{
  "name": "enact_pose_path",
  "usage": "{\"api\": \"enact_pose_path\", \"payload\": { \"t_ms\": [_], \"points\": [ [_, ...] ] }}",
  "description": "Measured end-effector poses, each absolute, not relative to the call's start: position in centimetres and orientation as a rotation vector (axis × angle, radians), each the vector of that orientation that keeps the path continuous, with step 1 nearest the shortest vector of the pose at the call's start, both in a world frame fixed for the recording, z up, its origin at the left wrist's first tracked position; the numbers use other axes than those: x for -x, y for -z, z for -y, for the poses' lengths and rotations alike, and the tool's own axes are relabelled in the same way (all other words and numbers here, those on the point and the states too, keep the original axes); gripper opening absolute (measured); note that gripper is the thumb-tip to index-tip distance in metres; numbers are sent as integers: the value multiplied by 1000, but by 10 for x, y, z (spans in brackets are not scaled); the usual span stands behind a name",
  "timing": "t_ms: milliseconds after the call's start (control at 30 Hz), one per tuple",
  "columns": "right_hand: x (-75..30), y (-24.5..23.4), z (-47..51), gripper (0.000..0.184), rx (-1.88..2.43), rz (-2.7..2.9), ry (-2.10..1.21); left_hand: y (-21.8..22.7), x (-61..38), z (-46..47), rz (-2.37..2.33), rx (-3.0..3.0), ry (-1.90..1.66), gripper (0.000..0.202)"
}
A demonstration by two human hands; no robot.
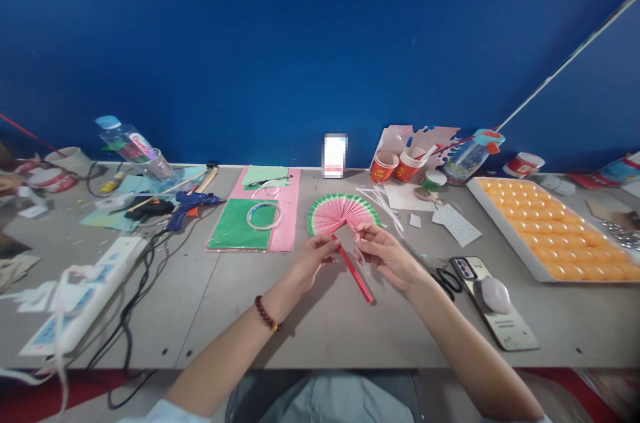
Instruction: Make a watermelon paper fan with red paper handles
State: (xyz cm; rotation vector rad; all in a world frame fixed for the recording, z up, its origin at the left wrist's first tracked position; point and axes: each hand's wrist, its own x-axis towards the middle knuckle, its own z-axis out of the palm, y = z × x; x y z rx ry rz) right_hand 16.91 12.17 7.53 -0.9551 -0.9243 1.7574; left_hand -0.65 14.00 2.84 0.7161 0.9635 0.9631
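A pleated paper fan (343, 211), pink with a green rim like a watermelon slice, is spread in a half circle above the grey table (320, 323). A red stick (356, 272) runs from its base down toward me. My left hand (314, 256) pinches the fan's base at the top of the stick, fingers closed. My right hand (383, 251) is closed on the fan's lower right edge, next to the stick. A dark red bead bracelet (266, 313) is on my left wrist.
Green and pink paper sheets (250, 223) with a tape ring (264, 215) lie to the left, beside a blue glue gun (193, 204) and a power strip (90, 293). Right: scissors (447, 278), phone (493, 303), tray of orange balls (555, 229), red paper cups (397, 166).
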Motion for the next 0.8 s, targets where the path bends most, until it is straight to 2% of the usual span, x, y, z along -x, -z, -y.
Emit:
{"api": "enact_pose_path", "payload": {
  "t_ms": [233, 433, 800],
  "points": [
    [-152, -73, -121, 29, 1149, 1049, -1584, -34, 6, -139, -968, -737, -981, 33],
    [-147, -60, -126, 29, 1247, 1258, -1285, -43, 7, -136, -949, -709, -964, 31],
    [-146, -57, -123, 27, 1206, 1276, -1163, -44, 3, -131, -963, -841, -1026, 30]
  ]
}}
